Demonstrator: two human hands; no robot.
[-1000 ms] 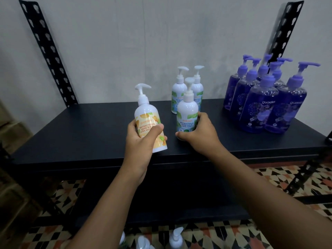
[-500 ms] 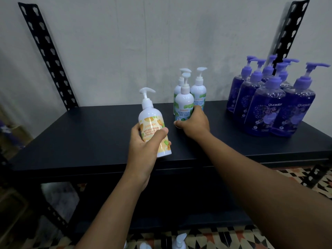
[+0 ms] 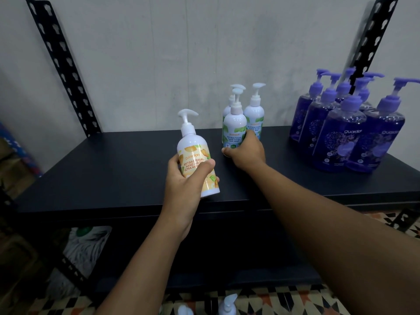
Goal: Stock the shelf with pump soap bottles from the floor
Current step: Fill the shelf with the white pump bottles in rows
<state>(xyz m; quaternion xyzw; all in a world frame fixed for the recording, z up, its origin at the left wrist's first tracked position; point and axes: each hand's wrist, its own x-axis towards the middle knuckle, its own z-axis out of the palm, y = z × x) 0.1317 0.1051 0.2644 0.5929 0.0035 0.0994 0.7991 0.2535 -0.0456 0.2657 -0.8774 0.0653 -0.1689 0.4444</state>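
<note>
My left hand (image 3: 184, 178) grips a white pump bottle with an orange label (image 3: 196, 155), held tilted just above the front of the black shelf (image 3: 113, 169). My right hand (image 3: 246, 151) is curled round the base of a white green-label mint bottle (image 3: 234, 127) standing on the shelf. Two more mint bottles (image 3: 255, 114) stand right behind it near the wall.
Several purple pump bottles (image 3: 354, 133) are grouped at the shelf's right end. Black slotted uprights (image 3: 63, 69) rise at both back corners. White pump tops (image 3: 227, 303) of bottles show on the patterned floor below. A lower shelf sits underneath.
My right hand has slid the mint bottle back across the shelf, up against the two behind it. My left hand has kept its bottle near the front edge.
</note>
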